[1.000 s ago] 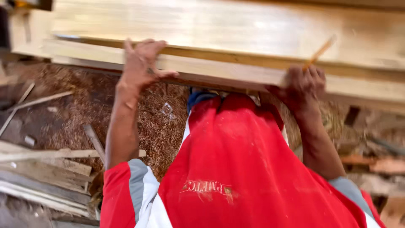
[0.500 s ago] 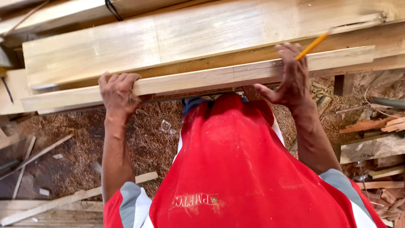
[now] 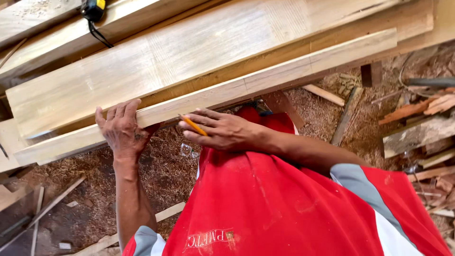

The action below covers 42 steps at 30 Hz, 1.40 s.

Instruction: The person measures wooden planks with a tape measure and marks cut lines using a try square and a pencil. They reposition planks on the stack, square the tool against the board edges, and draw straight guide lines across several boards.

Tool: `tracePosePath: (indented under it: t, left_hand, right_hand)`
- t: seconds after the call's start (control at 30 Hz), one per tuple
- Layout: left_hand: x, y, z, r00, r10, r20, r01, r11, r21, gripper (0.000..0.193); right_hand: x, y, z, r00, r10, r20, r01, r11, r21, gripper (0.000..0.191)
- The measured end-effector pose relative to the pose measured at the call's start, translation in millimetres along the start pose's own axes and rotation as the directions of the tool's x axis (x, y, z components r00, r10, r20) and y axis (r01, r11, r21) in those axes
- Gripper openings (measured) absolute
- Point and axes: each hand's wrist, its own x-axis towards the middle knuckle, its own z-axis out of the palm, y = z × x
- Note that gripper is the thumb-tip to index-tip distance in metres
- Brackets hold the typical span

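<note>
Both hands on the plank [image 3: 246, 85] — left hand [image 3: 122, 130] gripping still, right hand [image 3: 222, 130] slid leftward, pencil [image 3: 193, 125] pinched.

A floor [image 3: 61, 185] deep in sawdust carries thin wood strips [image 3: 52, 204] left of the red shirt [image 3: 284, 208], and rough offcuts [image 3: 417, 128] to that shirt's right, beyond the shoulder.

No packages, signs or screens in view — only gold lettering [image 3: 207, 238] printed on the red shirt [image 3: 265, 199]
</note>
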Motion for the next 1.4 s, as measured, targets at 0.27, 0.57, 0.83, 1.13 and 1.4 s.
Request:
tracePosePath:
  t: [0.27, 0.57, 0.83, 1.13, 1.4]
  left_hand:
    - [-3.9, -2.4, 6.1, 1.0, 0.006, -0.028, -0.006, 1.0, 0.0, 0.077]
    - [0.4, -9.0, 19.4, 0.999, 0.035, -0.041, -0.036, 0.999, -0.017, 0.075]
    - [1.4, -12.0, 13.0, 1.0, -0.006, 0.013, 0.006, 1.0, -0.018, 0.042]
    - [21.0, -6.2, -22.2, 0.961, 0.068, 0.269, -0.057, 0.997, -0.047, 0.066]
    - [57.0, -29.4, -32.3, 0.813, 0.399, 0.423, -0.291, 0.909, -0.297, 0.07]
  right_hand:
    - [-86.4, 19.8, -27.4, 0.843, 0.535, -0.056, -0.538, 0.838, -0.094, 0.067]
    - [-181.8, -4.5, -118.7, 0.15, 0.656, -0.739, -0.537, 0.682, 0.497, 0.048]
    - [-156.5, -4.4, -109.8, 0.039, 0.809, -0.587, -0.381, 0.555, 0.739, 0.043]
    - [-102.3, 11.6, -75.8, 0.059, 0.806, -0.589, -0.768, 0.414, 0.49, 0.023]
    - [-84.8, 11.9, -30.4, -0.437, 0.665, -0.606, -0.337, 0.503, 0.796, 0.014]
